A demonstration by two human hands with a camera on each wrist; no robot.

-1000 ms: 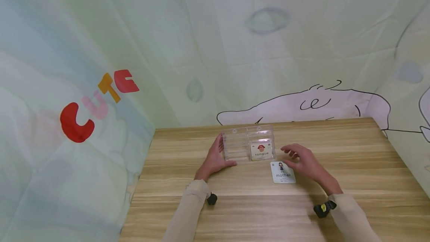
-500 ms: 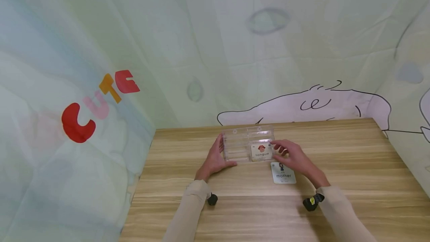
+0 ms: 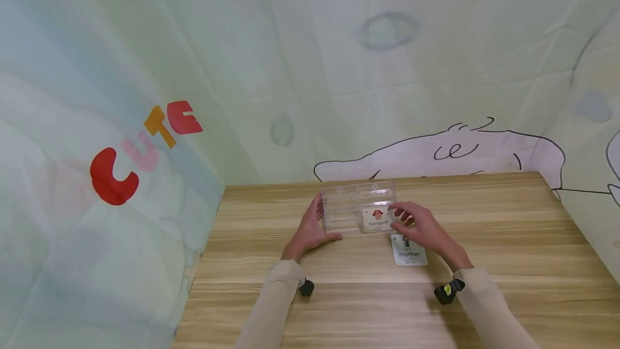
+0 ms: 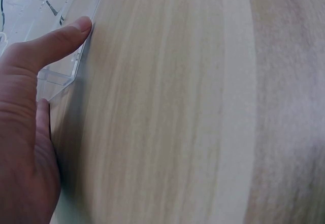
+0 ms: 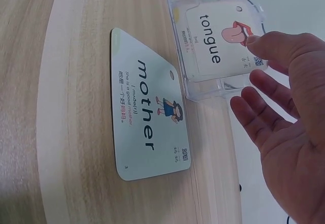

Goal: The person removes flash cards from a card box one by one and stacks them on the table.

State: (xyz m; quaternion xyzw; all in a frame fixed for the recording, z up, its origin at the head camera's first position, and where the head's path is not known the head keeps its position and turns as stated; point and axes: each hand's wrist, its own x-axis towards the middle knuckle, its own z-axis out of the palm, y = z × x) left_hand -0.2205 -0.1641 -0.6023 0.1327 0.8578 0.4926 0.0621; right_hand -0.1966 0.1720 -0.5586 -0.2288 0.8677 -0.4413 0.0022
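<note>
A clear plastic card holder [image 3: 340, 210] with tiered slots stands on the wooden table near its far edge. My left hand [image 3: 310, 232] grips its left side, thumb along the front and fingers behind. White cards with a "tongue" card [image 5: 213, 43] in front sit in the lower right slot. My right hand [image 3: 422, 226] is at this card's right edge. In the right wrist view, my thumb lies over the card's face and a fingertip goes behind its edge. A "mother" card [image 5: 147, 115] lies flat on the table, just in front of the holder.
The wooden table [image 3: 358, 306] reaches back to a pale printed cloth [image 3: 300, 69]. Another cloth side with the letters "CUTE" hangs at the left. Black wrist cameras [image 3: 306, 287] sit on both wrists.
My right hand has moved left from above the "mother" card to the right edge of the "tongue" card. My left hand and the holder have stayed in place.
</note>
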